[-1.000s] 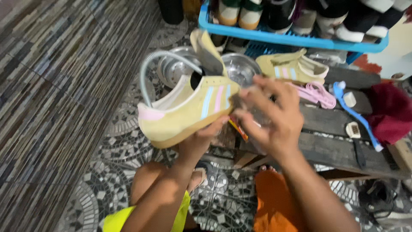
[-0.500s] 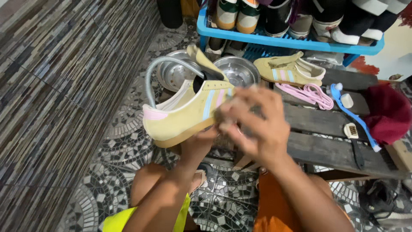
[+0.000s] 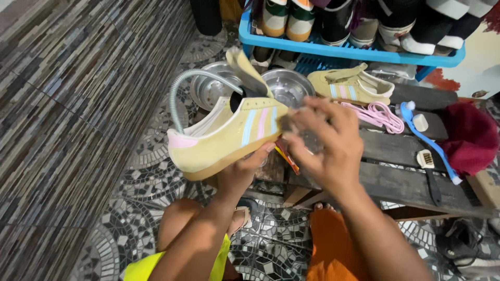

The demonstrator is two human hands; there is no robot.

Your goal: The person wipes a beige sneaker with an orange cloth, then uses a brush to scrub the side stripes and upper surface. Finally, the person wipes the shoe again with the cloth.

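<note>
At the centre of the frame my left hand point(image 3: 240, 171) holds a pale yellow sneaker point(image 3: 226, 136) from beneath, its grip closed on the sole. My right hand point(image 3: 325, 143) presses against the shoe's toe, fingers curled around something blurred that I cannot make out. The matching sneaker point(image 3: 350, 86) lies on the dark wooden tabletop point(image 3: 401, 177), beside pink laces point(image 3: 379, 114).

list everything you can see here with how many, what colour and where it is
held shoe: one, pale yellow with blue and pink stripes, raised at centre
second shoe: one, same colours, on the wooden bench
laces: one bundle, pink, on bench
long brush: one, blue handle, on bench
small brush: one, black handle, on bench
cloth: one, dark red, right end of bench
metal bowls: two, silver, behind held shoe
hose: one, grey, left of bowls
rack: one, blue, holding shoes, top
left hand: under held shoe's sole
right hand: at shoe's toe, closed around something blurred
</note>
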